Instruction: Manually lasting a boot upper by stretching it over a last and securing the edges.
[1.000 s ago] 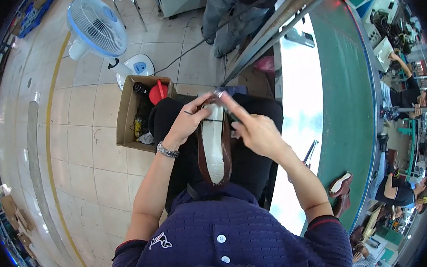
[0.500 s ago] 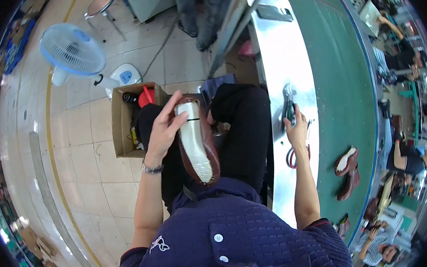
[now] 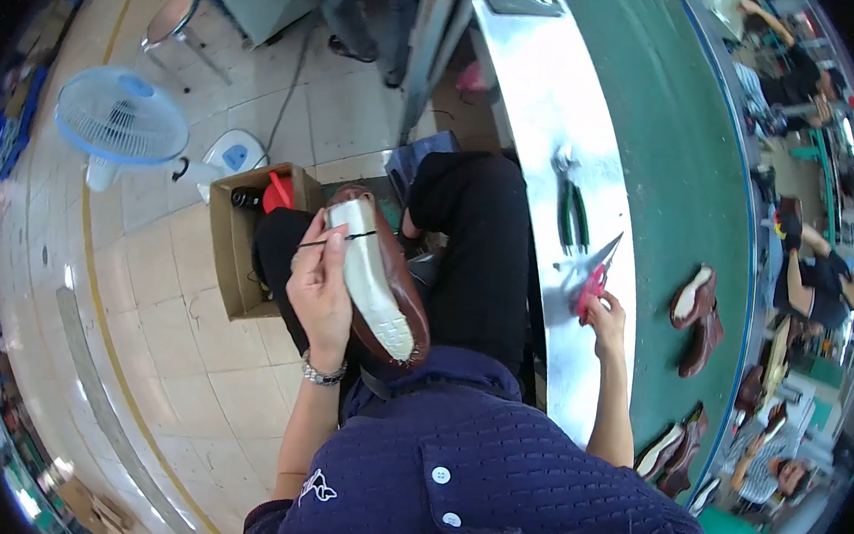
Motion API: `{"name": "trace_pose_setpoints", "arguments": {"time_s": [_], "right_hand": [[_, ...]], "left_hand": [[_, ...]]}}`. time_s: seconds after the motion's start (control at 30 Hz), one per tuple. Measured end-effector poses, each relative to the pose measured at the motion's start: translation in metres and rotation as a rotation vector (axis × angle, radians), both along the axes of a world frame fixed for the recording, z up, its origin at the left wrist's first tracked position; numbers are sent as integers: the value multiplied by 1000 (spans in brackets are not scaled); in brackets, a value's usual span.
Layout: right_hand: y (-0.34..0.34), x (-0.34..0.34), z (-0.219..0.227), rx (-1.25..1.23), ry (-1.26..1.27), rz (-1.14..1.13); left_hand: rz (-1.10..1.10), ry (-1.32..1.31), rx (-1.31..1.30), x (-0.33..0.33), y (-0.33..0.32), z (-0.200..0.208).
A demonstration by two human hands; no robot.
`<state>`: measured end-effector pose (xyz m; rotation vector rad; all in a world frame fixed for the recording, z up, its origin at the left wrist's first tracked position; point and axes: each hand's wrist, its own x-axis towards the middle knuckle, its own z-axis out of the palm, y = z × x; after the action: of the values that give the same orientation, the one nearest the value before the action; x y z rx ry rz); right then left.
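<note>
Holds a brown shoe (image 3: 376, 281) over the lap in the left hand (image 3: 323, 287), with the pale underside turned up and the near end close to the dark blue shirt (image 3: 394, 435). Clamps the left fingers on the shoe's left edge toward the far end, with the thumb laid over the pale underside. Has a thin black strip (image 3: 361, 235) across the shoe near that thumb, reaching out to the left. Wears a metal-banded watch (image 3: 323, 370) on the left wrist.

Reaches out with the right hand (image 3: 607, 321), over a shiny surface (image 3: 566, 92), and has the fingers closed on the red handles of a pair of scissors (image 3: 594, 287). Points the blades away from the body. Cannot tell about contact between scissors and surface.

Just beyond, on the same surface: pliers (image 3: 574, 208) with dark green handles.

Farther right, on a green surface (image 3: 665, 175): two brown shoes (image 3: 700, 334), touching, and nearer the body a second pair (image 3: 671, 452), side by side.

To the left, beside the leg: an open cardboard box (image 3: 223, 263) with a red item (image 3: 278, 192) inside. Farther off, on the tiled floor (image 3: 165, 277): a blue-and-white fan (image 3: 123, 118) and, beyond, a round stool (image 3: 172, 20).
</note>
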<state>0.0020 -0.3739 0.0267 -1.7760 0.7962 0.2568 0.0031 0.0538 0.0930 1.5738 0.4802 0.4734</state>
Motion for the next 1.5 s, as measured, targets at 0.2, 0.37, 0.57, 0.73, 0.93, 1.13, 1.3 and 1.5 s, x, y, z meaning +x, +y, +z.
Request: {"name": "trace_pose_setpoints", "arguments": {"time_s": [0.2,0.37,0.57,0.73,0.93,1.13,1.3,1.5], "right_hand": [[119,3,105,609,61,435],[188,6,132,797,347,880],[201,6,131,834,422,950],[207,12,138,858,400,949],[209,18,140,833,450,968],[239,7,135,702,436,816],[249,2,134,407,419,814],[217,-1,124,169,102,888]], "left_hand": [[121,-2,58,-1,-12,-3],[196,-30,104,-3,-13,-13],[202,-24,89,1,-13,-16],[181,49,64,-1,-10,-14],[176,12,53,-1,-10,-12],[171,-17,174,-2,-13,-12],[199,-25,213,0,-14,-12],[203,-129,815,6,-8,-1]]}}
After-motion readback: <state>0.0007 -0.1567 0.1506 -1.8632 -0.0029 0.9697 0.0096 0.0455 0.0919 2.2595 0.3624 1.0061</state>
